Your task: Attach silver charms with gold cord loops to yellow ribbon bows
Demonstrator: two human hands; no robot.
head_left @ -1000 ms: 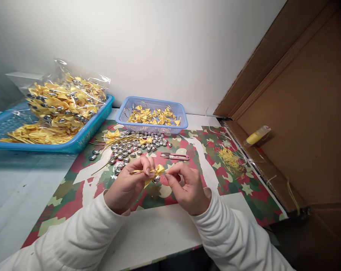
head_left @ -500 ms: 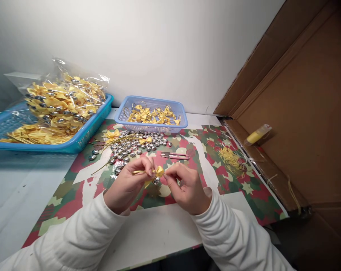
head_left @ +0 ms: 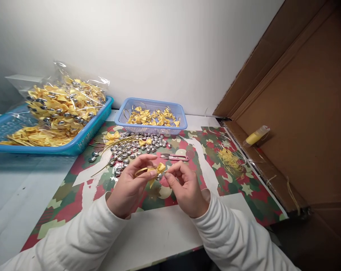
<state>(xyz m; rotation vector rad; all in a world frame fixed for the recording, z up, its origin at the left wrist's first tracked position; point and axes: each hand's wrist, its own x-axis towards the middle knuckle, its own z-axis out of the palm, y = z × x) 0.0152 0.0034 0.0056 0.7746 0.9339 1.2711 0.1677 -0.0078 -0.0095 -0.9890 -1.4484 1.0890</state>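
Between thumb and fingers my left hand [head_left: 133, 184] pinches a yellow ribbon bow [head_left: 160, 168] by its looped gold cord. A shiny silver bell [head_left: 159, 176] sits at the bow's lower side. My right hand [head_left: 184, 188] is closed beside the bell, thumb and forefinger pinched together at it; whatever lies between those fingertips is too small to make out. Beyond the hands lie pink-handled thread snips [head_left: 175, 157] and a spread of loose silver bells [head_left: 133, 145], with another yellow bow [head_left: 145, 142] on top of them.
A small blue basket [head_left: 152, 131] of yellow bows stands at the back. Left is a larger blue basket [head_left: 82, 141] with a bagged pile of bows and bells [head_left: 65, 101]. Yellow thread scraps [head_left: 229, 159] and a yellow thread spool [head_left: 256, 136] lie right, near a cardboard wall [head_left: 294, 113].
The bow has turned in my left fingers, and its cord loop shows more openly. The bell has moved slightly right and up, closer to my right fingertips.
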